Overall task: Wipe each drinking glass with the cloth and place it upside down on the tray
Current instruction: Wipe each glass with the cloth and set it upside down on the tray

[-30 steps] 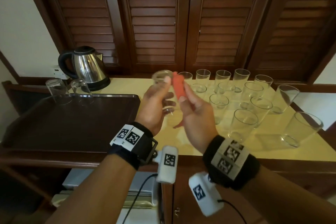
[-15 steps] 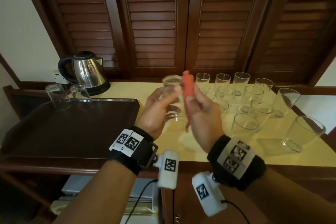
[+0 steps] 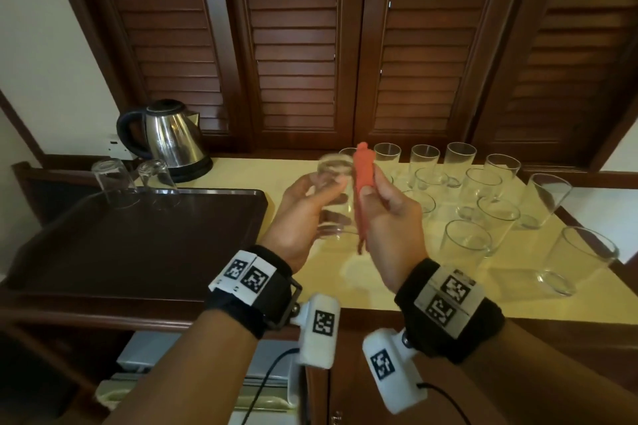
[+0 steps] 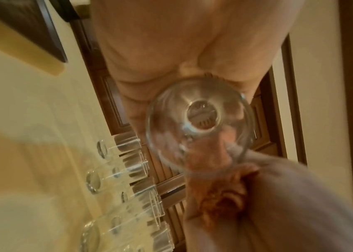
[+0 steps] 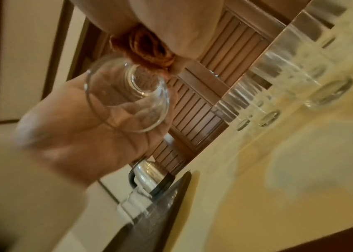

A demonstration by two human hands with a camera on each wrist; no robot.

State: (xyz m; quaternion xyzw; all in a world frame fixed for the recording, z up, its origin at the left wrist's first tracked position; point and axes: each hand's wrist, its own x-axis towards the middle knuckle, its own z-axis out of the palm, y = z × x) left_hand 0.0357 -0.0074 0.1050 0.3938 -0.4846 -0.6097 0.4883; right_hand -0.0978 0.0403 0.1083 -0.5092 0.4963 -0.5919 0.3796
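From the head view, we count two upturned glasses (image 3: 114, 183) at the far left corner of the tray (image 3: 145, 245), so we judge the job barely begun. More than a dozen upright glasses (image 3: 466, 245) wait on the table (image 3: 379, 286) to the right. Our left hand (image 3: 303, 217) holds the current glass (image 3: 333, 197) above the table, fingers curled round its wall. Our right hand (image 3: 390, 217) grips the orange cloth (image 3: 364, 179) just beside it.

From the left wrist view, we look into the glass's mouth (image 4: 199, 129); it is blurred, but cloth seems to lie against the rim.

From the right wrist view, the bunched cloth (image 5: 147, 49) sits clamped in our fingers, touching the glass. Wiping looks unfinished; inverting it onto the tray remains.
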